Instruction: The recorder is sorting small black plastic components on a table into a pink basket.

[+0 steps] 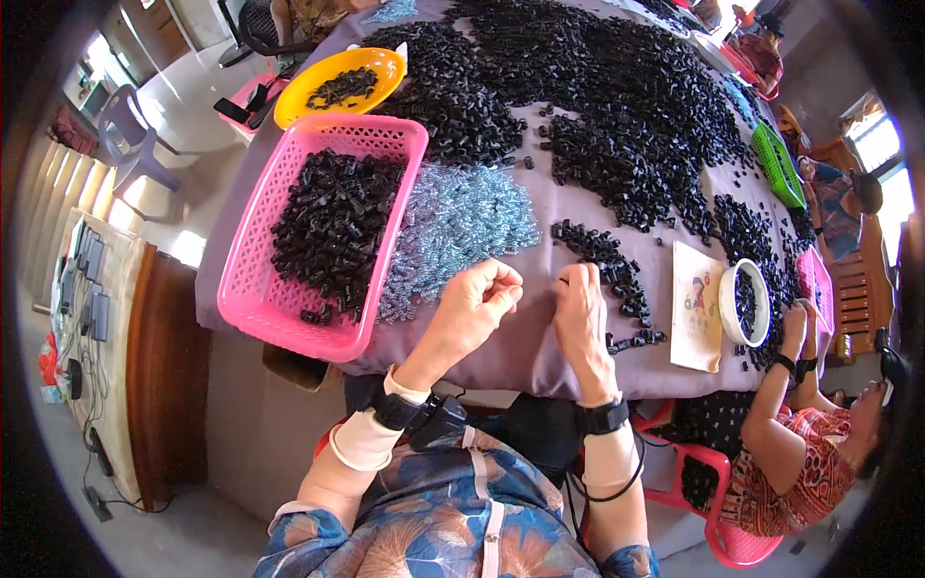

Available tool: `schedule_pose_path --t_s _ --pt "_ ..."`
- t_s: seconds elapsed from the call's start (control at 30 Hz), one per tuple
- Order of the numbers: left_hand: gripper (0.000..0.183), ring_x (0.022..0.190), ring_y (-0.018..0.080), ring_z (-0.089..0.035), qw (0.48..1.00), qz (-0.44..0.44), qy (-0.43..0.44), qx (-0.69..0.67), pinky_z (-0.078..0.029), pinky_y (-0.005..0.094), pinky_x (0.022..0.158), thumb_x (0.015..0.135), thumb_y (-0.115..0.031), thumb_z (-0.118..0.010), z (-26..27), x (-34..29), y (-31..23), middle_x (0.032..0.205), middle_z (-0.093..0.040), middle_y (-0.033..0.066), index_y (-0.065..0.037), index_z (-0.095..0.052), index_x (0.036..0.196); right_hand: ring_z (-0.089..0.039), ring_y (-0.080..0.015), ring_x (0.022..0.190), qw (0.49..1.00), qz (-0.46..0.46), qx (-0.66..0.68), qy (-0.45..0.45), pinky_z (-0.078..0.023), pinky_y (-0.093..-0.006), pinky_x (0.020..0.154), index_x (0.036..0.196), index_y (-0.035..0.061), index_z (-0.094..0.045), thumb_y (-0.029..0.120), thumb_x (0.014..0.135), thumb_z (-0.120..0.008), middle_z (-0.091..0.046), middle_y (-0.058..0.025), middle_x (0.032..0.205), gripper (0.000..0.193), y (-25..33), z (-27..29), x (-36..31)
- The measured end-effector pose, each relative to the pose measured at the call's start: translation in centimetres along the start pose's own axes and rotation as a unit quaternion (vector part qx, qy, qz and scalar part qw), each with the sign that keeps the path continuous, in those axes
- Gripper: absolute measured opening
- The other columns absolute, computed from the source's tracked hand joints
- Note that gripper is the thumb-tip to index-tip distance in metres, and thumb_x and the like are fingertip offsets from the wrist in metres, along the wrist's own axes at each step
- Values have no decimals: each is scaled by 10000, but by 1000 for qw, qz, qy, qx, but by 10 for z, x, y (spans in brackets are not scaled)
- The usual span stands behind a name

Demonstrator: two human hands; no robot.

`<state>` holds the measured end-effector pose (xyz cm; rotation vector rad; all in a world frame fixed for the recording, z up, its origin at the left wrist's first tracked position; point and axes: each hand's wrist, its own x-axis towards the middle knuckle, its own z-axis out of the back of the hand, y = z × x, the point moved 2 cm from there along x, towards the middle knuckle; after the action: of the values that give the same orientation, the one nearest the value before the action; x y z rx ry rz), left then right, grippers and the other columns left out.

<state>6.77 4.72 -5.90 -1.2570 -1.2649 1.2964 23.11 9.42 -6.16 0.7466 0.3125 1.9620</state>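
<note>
My left hand (472,306) is over the near edge of the cloth, its thumb and fingertips pinched together. Whatever it may hold is too small to make out. A short gap to the right, my right hand (581,313) has its fingers curled downward and closed, their tips partly hidden. A heap of small clear bluish pieces (472,217) lies just beyond my left hand. Beside my right hand runs a strip of small black plastic parts (617,275). At the left, a pink perforated basket (258,279) contains many similar black parts (332,226).
A large pile of black parts (617,77) spreads over the purple tablecloth (525,361). A yellow plate (385,72) with dark pieces stands beyond the basket. To my right are a beige board (696,308), a white bowl (761,303) and a seated person (805,433); others sit farther off.
</note>
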Motion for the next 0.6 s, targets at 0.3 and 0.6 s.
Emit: schedule_pose_path --t_s 0.3,0.6 --pt "160 657 137 -578 975 -94 5 203 -475 278 621 751 -89 -664 -64 63 5 740 -622 57 -53 -607 895 -517 -208 623 944 -209 223 -126 -432 -314 591 961 8 -489 30 888 -500 -532 -125 774 77 -15 0 -40" --pt "188 695 230 -591 933 -132 -72 326 -467 344 602 697 -119 -679 -99 87 24 825 -580 51 -96 -602 867 -513 -182 639 948 -198 211 -131 -436 -294 606 961 2 -493 19 880 -511 -537 -113 776 85 -21 -4 -40"
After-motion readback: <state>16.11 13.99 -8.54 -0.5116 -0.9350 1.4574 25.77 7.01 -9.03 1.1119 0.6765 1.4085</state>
